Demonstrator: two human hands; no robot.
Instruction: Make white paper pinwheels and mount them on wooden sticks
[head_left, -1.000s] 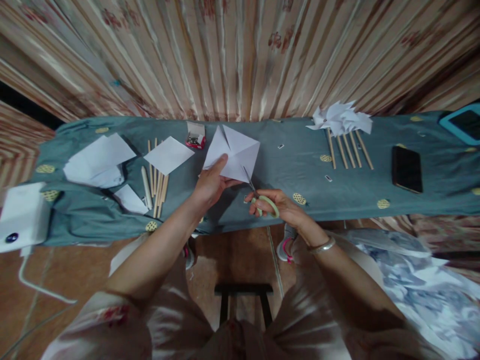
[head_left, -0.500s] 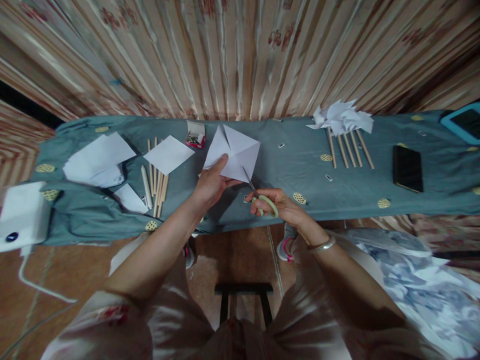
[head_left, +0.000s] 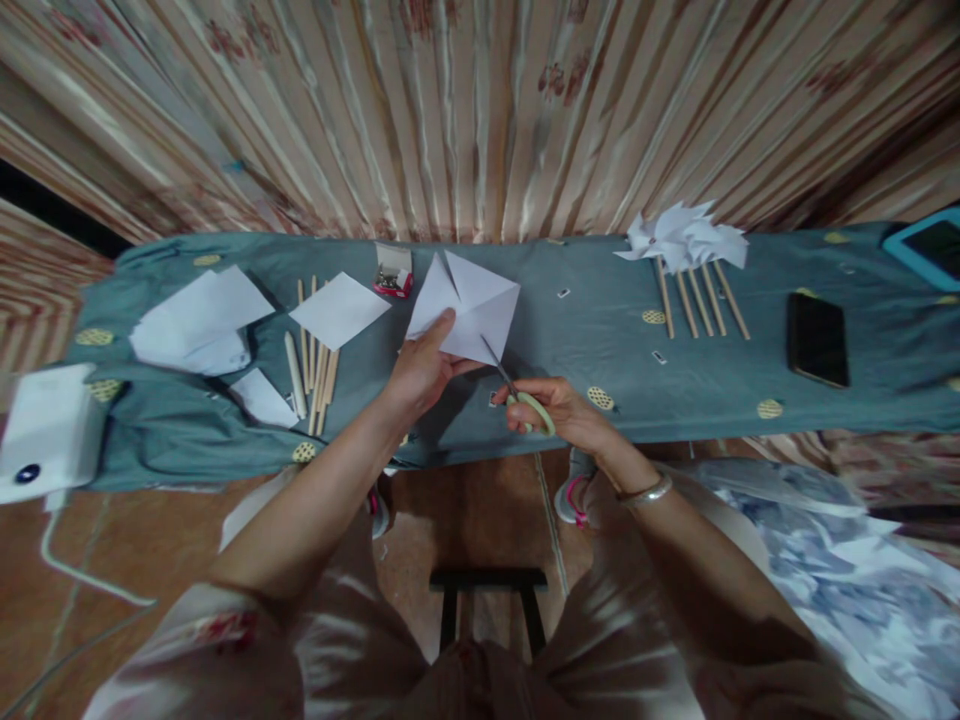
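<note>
A white square sheet of paper (head_left: pixel 484 295) with crease lines is pinched in my left hand (head_left: pixel 424 368), thumb on top and fingers beneath. A slit runs in from its upper corner toward the middle. My right hand (head_left: pixel 555 408) grips scissors (head_left: pixel 531 410) with pale green handles. Their blades lie at the paper's lower edge, with the tip reaching in toward the centre. Left of the paper stands a small open red box (head_left: pixel 393 272) of metal pins. Beside it a white paper square (head_left: pixel 341 310) rests across several wooden sticks (head_left: pixel 322 385).
A stack of white paper (head_left: pixel 187 325) and a white device (head_left: pixel 49 435) with a cable are on the left. Paper pinwheels (head_left: pixel 682 240) on sticks, a black phone (head_left: pixel 817 338) and a blue-framed tablet (head_left: pixel 930 248) lie right. A plastic bag of paper (head_left: pixel 847 570) sits below.
The scissors have shifted very slightly, their tip a little further left in the paper. The paper and my left hand stay almost where they were.
</note>
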